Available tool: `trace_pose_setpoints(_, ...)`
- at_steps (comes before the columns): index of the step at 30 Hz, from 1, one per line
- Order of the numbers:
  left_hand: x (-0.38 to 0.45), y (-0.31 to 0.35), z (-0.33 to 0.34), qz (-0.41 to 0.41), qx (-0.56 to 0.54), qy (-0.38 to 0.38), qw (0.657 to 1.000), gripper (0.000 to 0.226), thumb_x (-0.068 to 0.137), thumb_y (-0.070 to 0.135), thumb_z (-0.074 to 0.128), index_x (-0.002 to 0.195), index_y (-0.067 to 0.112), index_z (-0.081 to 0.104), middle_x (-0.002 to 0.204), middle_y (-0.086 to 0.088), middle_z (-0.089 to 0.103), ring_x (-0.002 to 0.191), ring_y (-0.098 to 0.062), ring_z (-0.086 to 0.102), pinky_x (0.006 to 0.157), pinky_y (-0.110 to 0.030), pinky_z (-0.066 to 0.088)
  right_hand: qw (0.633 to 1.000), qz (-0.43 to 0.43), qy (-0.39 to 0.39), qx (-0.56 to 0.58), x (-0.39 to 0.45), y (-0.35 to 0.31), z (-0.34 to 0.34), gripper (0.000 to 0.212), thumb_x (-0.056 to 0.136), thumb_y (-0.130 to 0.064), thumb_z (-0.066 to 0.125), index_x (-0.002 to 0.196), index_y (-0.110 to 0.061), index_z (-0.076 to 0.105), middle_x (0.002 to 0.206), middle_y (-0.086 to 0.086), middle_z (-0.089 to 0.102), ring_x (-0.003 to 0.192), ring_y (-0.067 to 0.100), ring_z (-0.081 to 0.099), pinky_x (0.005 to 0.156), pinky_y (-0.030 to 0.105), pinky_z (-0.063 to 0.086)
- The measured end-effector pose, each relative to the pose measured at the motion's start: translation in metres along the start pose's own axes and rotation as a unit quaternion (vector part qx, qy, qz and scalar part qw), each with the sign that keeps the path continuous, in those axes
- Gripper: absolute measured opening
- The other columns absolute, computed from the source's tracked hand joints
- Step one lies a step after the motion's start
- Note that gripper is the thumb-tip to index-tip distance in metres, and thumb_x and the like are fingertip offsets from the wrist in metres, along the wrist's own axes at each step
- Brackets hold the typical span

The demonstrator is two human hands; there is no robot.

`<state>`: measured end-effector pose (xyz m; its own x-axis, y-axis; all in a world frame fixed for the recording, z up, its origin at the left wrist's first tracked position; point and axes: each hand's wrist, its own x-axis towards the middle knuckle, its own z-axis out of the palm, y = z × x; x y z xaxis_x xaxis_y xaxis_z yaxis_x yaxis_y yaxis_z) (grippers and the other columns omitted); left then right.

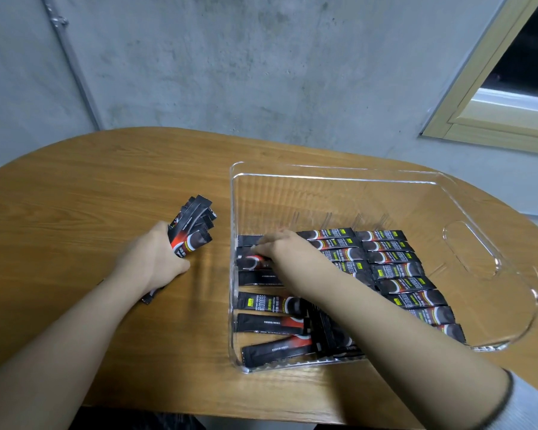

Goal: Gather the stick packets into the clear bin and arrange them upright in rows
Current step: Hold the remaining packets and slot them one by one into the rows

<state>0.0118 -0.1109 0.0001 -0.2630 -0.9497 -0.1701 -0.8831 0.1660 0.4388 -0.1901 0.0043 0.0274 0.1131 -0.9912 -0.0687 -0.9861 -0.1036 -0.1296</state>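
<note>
Bare grey concrete wall, mottled, fills upper view. Thin metal conduit runs diagonally down wall at left (bracket near top). Window at right, pale wood frame, dark pane. Oval wooden table, warm brown grain, stands against wall. Light dim, even.

Black stick packets lie flat, rowed in clear bin.
</note>
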Motion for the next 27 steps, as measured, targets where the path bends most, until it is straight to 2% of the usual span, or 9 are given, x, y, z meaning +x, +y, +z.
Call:
trace_pose_setpoints(2,0.000,0.000,0.000,-0.003,0.005,0.000,1.000,0.049,0.071,0.026,0.074,0.108,0.020,0.043,0.081,-0.004,0.059,0.071,-0.023,0.059,0.069,-0.036,0.053,0.997,-0.018,-0.069,-0.038,0.001,0.000,0.005,0.055,0.085,0.006,0.050,0.137,-0.014,0.049,0.148,0.008,0.038,0.132,0.022,0.038,0.106,0.026,0.025)
trace_pose_setpoints(5,0.000,0.000,0.000,-0.004,0.005,0.002,1.000,0.051,0.071,0.026,0.074,0.111,0.019,0.044,0.082,-0.003,0.059,0.072,-0.023,0.058,0.070,-0.036,0.053,0.997,-0.030,-0.061,-0.033,0.000,0.003,0.005,0.058,0.086,0.004,0.052,0.141,-0.014,0.043,0.153,0.004,0.032,0.136,0.018,0.035,0.105,0.020,0.021)
trace_pose_setpoints(7,0.000,0.000,0.000,-0.003,0.004,-0.001,1.000,0.052,0.071,0.026,0.074,0.112,0.019,0.044,0.082,-0.004,0.059,0.073,-0.023,0.058,0.071,-0.037,0.053,0.998,-0.037,-0.043,-0.022,-0.001,0.005,0.007,0.057,0.086,0.002,0.055,0.139,-0.017,0.047,0.147,0.004,0.041,0.130,0.020,0.042,0.104,0.021,0.026)
trace_pose_setpoints(10,0.000,-0.001,0.001,-0.006,-0.002,-0.001,1.000,0.053,0.071,0.026,0.075,0.112,0.019,0.043,0.083,-0.004,0.059,0.073,-0.023,0.058,0.071,-0.038,0.053,0.997,-0.059,-0.046,-0.007,-0.006,0.007,0.018,0.033,0.085,-0.004,0.062,0.115,-0.017,0.066,0.126,0.005,0.060,0.114,0.025,0.056,0.097,0.030,0.043)
trace_pose_setpoints(12,0.000,-0.001,0.001,-0.005,-0.008,0.000,1.000,0.052,0.071,0.024,0.075,0.111,0.020,0.043,0.082,-0.004,0.059,0.073,-0.023,0.058,0.070,-0.037,0.052,0.997,-0.065,-0.039,0.032,-0.013,0.008,0.018,0.020,0.090,-0.014,0.063,0.109,-0.013,0.069,0.126,0.004,0.061,0.117,0.024,0.055,0.099,0.028,0.042)
trace_pose_setpoints(14,0.000,-0.001,0.002,-0.002,-0.005,0.001,1.000,0.052,0.071,0.025,0.075,0.111,0.019,0.042,0.083,-0.004,0.059,0.073,-0.023,0.058,0.070,-0.037,0.052,0.995,-0.060,-0.016,0.073,-0.022,0.008,0.010,0.024,0.093,-0.023,0.061,0.113,-0.012,0.069,0.121,0.004,0.063,0.114,0.022,0.054,0.096,0.025,0.040)
trace_pose_setpoints(17,0.000,-0.002,0.002,-0.003,0.001,0.001,1.000,0.051,0.071,0.026,0.075,0.110,0.019,0.042,0.083,-0.005,0.059,0.073,-0.023,0.058,0.070,-0.037,0.053,0.993,-0.070,-0.005,0.098,-0.038,0.002,-0.001,0.026,0.089,-0.024,0.064,0.112,-0.016,0.071,0.100,0.004,0.064,0.096,0.020,0.056,0.082,0.023,0.042)
trace_pose_setpoints(20,0.001,-0.001,0.002,-0.002,-0.004,0.001,1.000,0.050,0.071,0.025,0.075,0.107,0.020,0.041,0.083,-0.005,0.058,0.072,-0.023,0.058,0.068,-0.036,0.052,0.995,-0.061,-0.060,0.060,-0.044,-0.003,0.003,0.027,0.087,-0.028,0.066,0.108,-0.011,0.070,0.099,0.005,0.060,0.097,0.019,0.053,0.080,0.028,0.040)
trace_pose_setpoints(27,-0.001,0.000,0.001,-0.005,-0.007,-0.002,1.000,0.046,0.072,0.023,0.074,0.102,0.022,0.039,0.081,-0.003,0.058,0.071,-0.022,0.058,0.066,-0.034,0.050,0.996,-0.059,-0.048,0.037,-0.034,-0.006,0.004,0.018,0.085,-0.014,0.063,0.101,-0.007,0.066,0.101,0.006,0.062,0.102,0.022,0.050,0.084,0.029,0.038)
